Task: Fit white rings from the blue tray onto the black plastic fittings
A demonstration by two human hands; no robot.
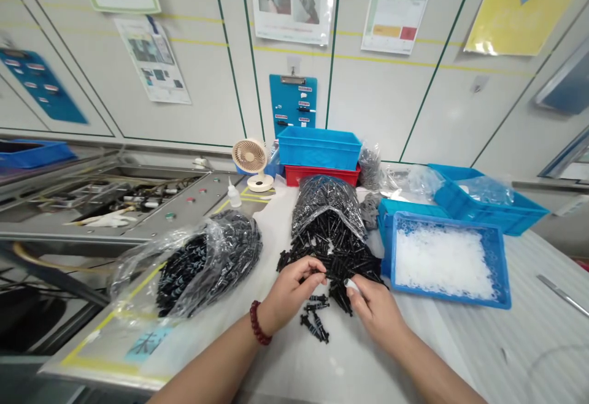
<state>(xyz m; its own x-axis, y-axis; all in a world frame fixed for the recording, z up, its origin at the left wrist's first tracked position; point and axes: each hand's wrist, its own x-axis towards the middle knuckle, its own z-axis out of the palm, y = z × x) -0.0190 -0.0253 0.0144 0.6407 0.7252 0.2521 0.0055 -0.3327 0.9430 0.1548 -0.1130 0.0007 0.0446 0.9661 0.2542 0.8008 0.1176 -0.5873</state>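
A heap of small black plastic parts (340,257) spills from a clear bag (329,208) onto the white table top (322,367). My left hand (289,293), with a red bead bracelet at the wrist, curls its fingers on black parts at the heap's near edge. My right hand (375,309) is closed on a small white piece (351,283) pinched at the fingertips beside the heap. A few loose black parts (315,321) lie between my hands.
A second clear bag of black parts (202,263) lies left. A blue tray of white pieces (444,260) sits right, more blue bins (488,198) behind. Stacked blue and red bins (319,156), a small fan (251,162) and a squeeze bottle (234,195) stand at the back. A metal machine panel (115,202) is at left.
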